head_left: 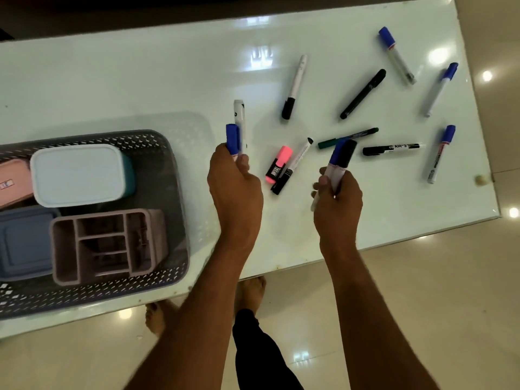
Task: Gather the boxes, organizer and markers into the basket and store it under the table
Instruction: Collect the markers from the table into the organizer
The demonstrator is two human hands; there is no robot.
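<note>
A grey perforated basket (166, 280) sits at the table's left front. Inside it are a white-lidded teal box (77, 174), a pink box (12, 180), a blue box (24, 243) and a mauve compartment organizer (107, 243). My left hand (235, 190) is shut on two markers (235, 136), one blue-capped and one white, just right of the basket. My right hand (337, 204) grips two markers (342, 156), blue-capped and black-capped. Several loose markers lie on the white table, including a pink highlighter (278, 164), a green pen (347, 137) and a black marker (363, 94).
The glossy white table (140, 80) ends at a front edge near my forearms and a right edge near the far blue-capped markers (440, 153). Below the front edge are tiled floor and my bare feet (250, 291). A small beige object (481, 180) sits at the right edge.
</note>
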